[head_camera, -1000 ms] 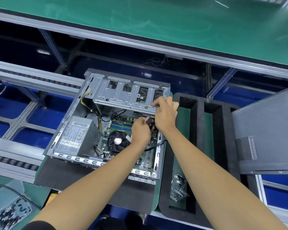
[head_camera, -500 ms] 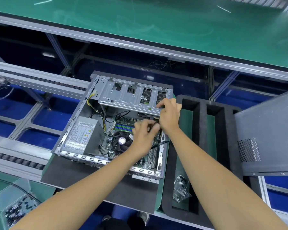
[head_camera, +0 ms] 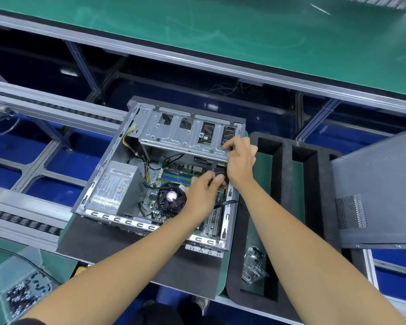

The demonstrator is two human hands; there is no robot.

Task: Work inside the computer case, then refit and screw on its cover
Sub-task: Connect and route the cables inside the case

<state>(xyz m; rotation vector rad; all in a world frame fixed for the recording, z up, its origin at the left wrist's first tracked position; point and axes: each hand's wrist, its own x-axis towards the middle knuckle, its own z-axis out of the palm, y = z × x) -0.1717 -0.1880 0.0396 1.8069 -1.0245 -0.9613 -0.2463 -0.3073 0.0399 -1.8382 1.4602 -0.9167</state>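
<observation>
The open computer case (head_camera: pixel 103 174) lies on its side on a dark mat, showing the motherboard, the CPU fan (head_camera: pixel 171 198) and the power supply (head_camera: pixel 114 186). My left hand (head_camera: pixel 203 195) is inside the case by the right wall. Its thumb and fingers pinch a black cable connector (head_camera: pixel 220 171), and the cable (head_camera: pixel 227 202) trails out below the hand. My right hand (head_camera: pixel 240 160) grips the right end of the metal drive cage (head_camera: pixel 174 132), fingers curled over its edge. The grey cover (head_camera: pixel 380 191) leans at the right, off the case.
A black foam tray (head_camera: pixel 286 184) with deep slots stands right of the case and holds a clear bag of small parts (head_camera: pixel 253 266). A clear bin of dark screws (head_camera: pixel 21 294) sits at the bottom left. Conveyor rails (head_camera: pixel 45 109) run at the left, and a green bench top (head_camera: pixel 220 26) lies beyond.
My left hand has turned and shifted slightly right with the connector, closer under the drive cage. My right hand stays on the cage's right end.
</observation>
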